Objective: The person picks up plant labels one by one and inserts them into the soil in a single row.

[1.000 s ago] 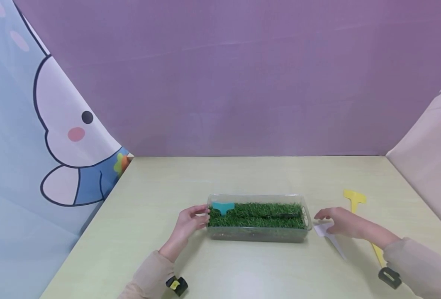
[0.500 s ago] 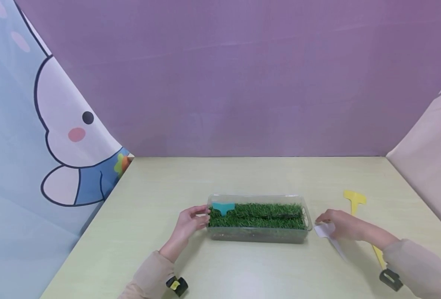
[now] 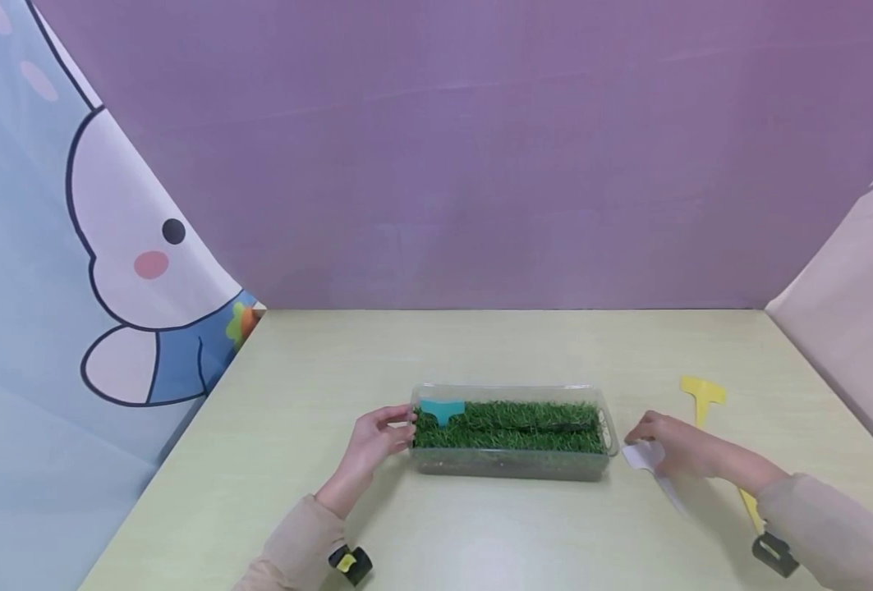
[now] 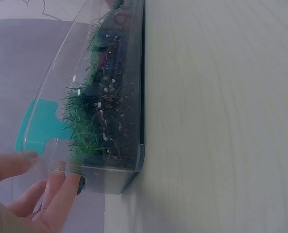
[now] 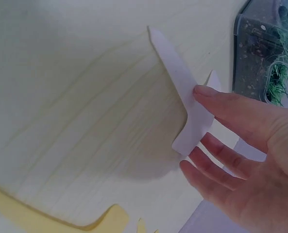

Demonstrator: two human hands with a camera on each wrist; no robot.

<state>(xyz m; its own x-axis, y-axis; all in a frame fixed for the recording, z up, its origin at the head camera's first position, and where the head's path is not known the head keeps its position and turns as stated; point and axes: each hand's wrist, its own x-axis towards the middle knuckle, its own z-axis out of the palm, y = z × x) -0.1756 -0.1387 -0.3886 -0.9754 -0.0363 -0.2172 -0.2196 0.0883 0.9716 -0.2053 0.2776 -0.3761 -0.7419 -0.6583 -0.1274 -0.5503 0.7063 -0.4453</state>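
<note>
A clear plastic planter box [image 3: 510, 465] of green grass [image 3: 525, 414] stands mid-table, with dark soil visible through its wall in the left wrist view. Inside its left end a teal T-shaped plant label [image 3: 442, 409] stands upright. My left hand [image 3: 374, 443] rests its fairly straight fingers [image 4: 61, 194] against the box's left end; the thumb is near the rim. Right of the box, my right hand [image 3: 676, 443] pinches a white T-shaped plant label [image 5: 182, 87], thumb on its face, fingers at its far edge. The label's stem points toward the near side.
A yellow plant label [image 3: 702, 390] lies on the table [image 3: 347, 345] to the right, partly hidden under my right forearm. A purple backdrop [image 3: 480, 164] rises behind the table, with printed cloth [image 3: 133, 361] on the left.
My right fingers have closed onto the white label, and its head has shifted slightly. My left hand and the box have stayed put.
</note>
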